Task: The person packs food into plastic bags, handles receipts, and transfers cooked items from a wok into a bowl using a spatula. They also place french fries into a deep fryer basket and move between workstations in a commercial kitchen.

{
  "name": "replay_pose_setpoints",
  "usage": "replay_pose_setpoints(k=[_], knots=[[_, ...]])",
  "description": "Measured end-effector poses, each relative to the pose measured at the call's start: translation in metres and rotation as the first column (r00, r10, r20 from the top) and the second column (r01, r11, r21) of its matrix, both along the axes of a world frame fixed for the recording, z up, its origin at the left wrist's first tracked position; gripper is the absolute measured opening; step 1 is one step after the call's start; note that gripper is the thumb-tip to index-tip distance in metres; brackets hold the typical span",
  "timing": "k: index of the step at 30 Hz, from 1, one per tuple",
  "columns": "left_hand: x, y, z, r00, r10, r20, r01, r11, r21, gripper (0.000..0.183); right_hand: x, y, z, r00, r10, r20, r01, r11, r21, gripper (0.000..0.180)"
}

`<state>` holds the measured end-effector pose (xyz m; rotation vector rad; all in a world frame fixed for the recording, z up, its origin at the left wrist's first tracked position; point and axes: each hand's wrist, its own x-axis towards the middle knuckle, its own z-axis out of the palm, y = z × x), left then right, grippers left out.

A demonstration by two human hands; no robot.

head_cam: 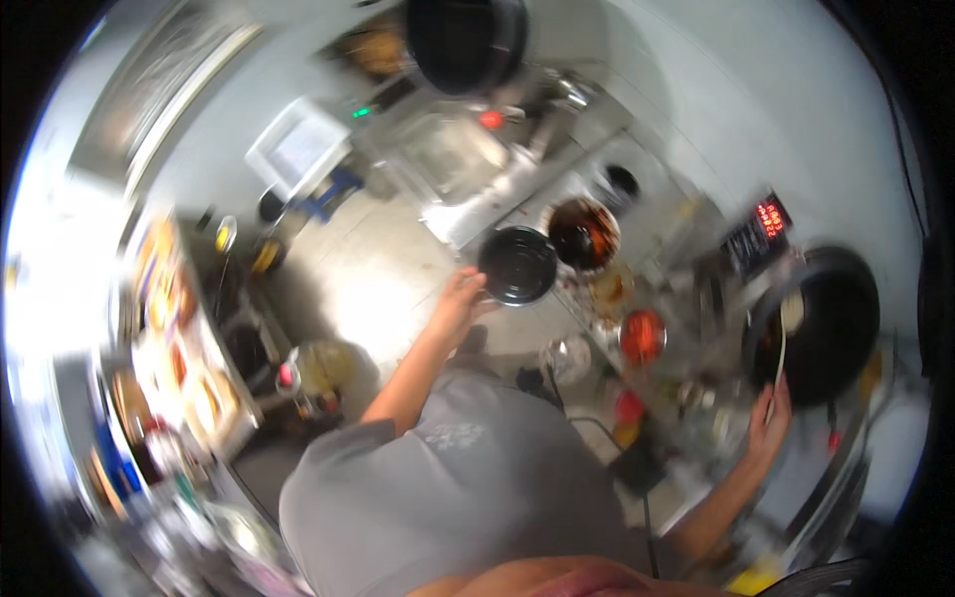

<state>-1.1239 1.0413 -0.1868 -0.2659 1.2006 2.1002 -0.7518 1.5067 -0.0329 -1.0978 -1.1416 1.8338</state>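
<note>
My left hand [461,304] grips the rim of a round black bowl [517,266], held in front of my body over the floor. Close to that bowl, on the counter side, is a white-rimmed tub [583,233] smeared with dark reddish-brown sauce. My right hand [768,422] is closed around the long handle of a pale ladle or spatula [781,358]. The tool's broad end lies over a large black wok [828,336]; blur hides whether it touches the wok.
A control panel with red digits [770,216] stands beside the wok. Along the counter are a container of red-orange food [642,336] and a black cup [621,181]. Another dark wok [462,41] is at the far end. Left are a lit food tray [201,395] and a white bin [298,145].
</note>
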Motion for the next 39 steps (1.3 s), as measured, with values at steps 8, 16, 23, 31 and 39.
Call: replay_pose_setpoints(k=[8, 16, 23, 31, 39], knots=[[-0.014, 0.017, 0.023, 0.927, -0.374, 0.010, 0.372, 0.925, 0.078, 0.029, -0.021, 0.039, 0.095, 0.508, 0.036, 0.861, -0.268, 0.956, 0.119, 0.034], [0.037, 0.105, 0.019, 0.876, -0.481, 0.014, 0.475, 0.870, 0.133, 0.027, -0.023, 0.079, 0.152, -0.011, 0.290, 0.957, -0.545, 0.800, -0.249, 0.021], [0.106, 0.157, 0.020, 0.868, -0.491, 0.068, 0.480, 0.867, 0.131, 0.030, -0.075, 0.103, 0.105, -0.191, 0.239, 0.952, -0.740, 0.603, -0.299, 0.019], [0.088, 0.167, 0.026, 0.843, -0.534, 0.064, 0.523, 0.841, 0.136, 0.035, -0.090, 0.221, 0.020, -0.263, -0.326, 0.908, -0.921, 0.365, -0.136, 0.007], [0.053, 0.154, 0.025, 0.832, -0.554, 0.011, 0.546, 0.823, 0.156, 0.039, -0.071, 0.291, 0.017, -0.147, -0.660, 0.737, -0.924, -0.173, -0.340, 0.011]])
